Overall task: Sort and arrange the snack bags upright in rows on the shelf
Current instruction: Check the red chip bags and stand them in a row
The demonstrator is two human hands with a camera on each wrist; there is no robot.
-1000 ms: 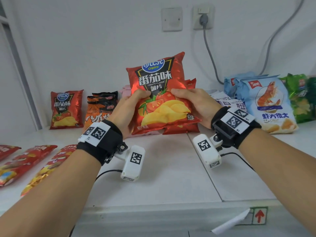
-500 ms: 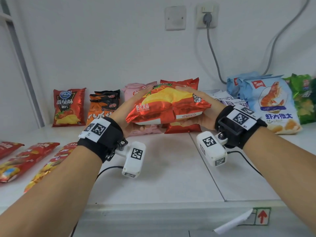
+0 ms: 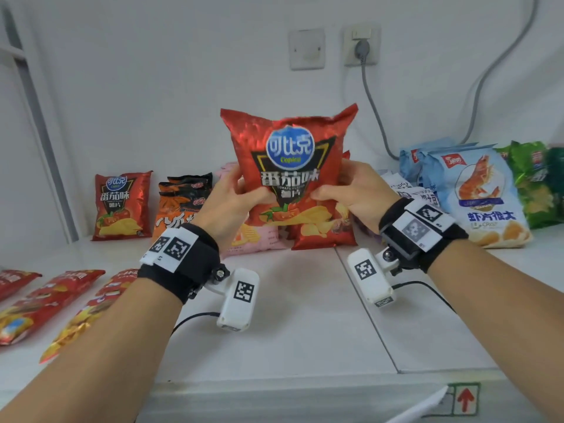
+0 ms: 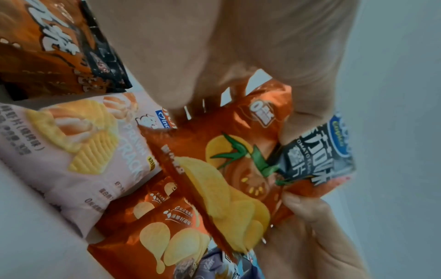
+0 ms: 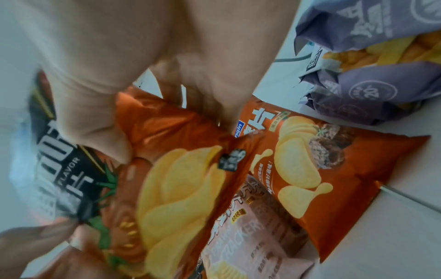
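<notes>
A glossy red foil bag of tomato-flavour crisps (image 3: 290,178) was held upright, long axis vertical, above the white shelf (image 3: 305,315). The left hand (image 3: 227,206) and right hand (image 3: 355,193) gripped its opposite side edges, fingers curled onto the foil, thumbs on the front. A matching red bag (image 3: 122,206) stood far left by the wall, on the left hand's side.
</notes>
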